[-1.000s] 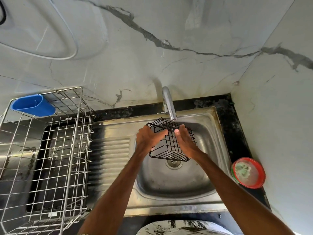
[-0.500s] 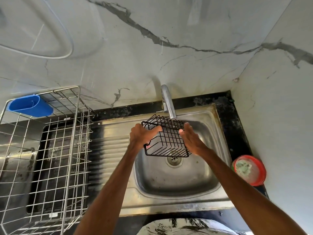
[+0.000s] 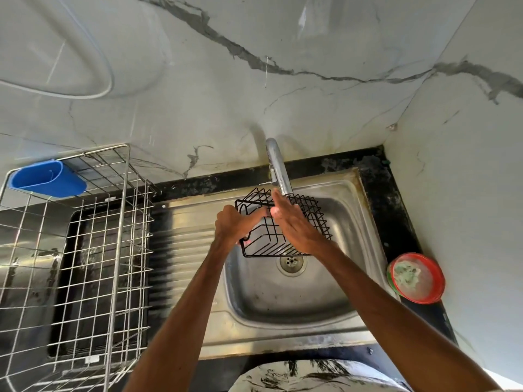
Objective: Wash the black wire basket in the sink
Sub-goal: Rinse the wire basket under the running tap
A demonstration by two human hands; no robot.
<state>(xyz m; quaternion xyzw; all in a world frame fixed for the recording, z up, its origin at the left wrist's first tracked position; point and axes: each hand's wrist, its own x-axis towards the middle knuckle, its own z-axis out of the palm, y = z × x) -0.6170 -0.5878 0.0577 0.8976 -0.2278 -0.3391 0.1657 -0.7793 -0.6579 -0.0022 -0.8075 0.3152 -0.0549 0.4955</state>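
Observation:
The black wire basket (image 3: 312, 213) hangs tilted over the steel sink (image 3: 353, 210), just under the chrome tap (image 3: 277, 168). My left hand (image 3: 236, 224) grips its left rim, fingers curled round the wires. My right hand (image 3: 294, 224) lies across the basket's middle with straight fingers that reach up toward the tap's spout. The right hand hides part of the basket. The drain (image 3: 291, 263) shows below the basket.
A large silver wire dish rack (image 3: 85, 250) stands on the left drainboard, with a blue plastic cup (image 3: 46, 178) hooked on its back corner. A red-rimmed bowl with a green scrubber (image 3: 414, 278) sits on the black counter right of the sink. Marble walls close the back and right.
My right hand has slid from the basket's right side onto its middle, fingers now up by the spout. The basket has tilted a little; my left hand keeps its grip.

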